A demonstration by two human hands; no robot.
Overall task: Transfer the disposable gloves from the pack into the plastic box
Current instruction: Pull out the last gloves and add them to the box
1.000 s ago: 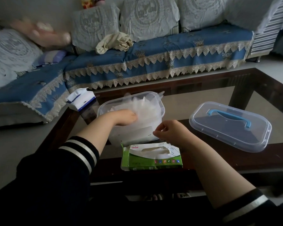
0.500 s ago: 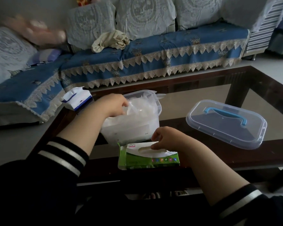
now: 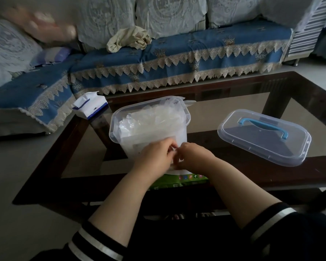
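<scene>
My left hand (image 3: 154,157) and right hand (image 3: 194,157) meeting over the green glove pack (image 3: 179,180), fingers curled pinching a thin glove (image 3: 174,160), open plastic box (image 3: 149,127) just behind, heaped with gloves, lid (image 3: 263,136) apart at right on the glass table (image 3: 233,178)

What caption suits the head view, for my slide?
Both hands meet over the green glove pack before the glove-filled plastic box.

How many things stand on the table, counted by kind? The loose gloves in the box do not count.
Boxes: 1
Lids: 1
Green packs: 1
White-and-blue packs: 1
Total: 4
</scene>
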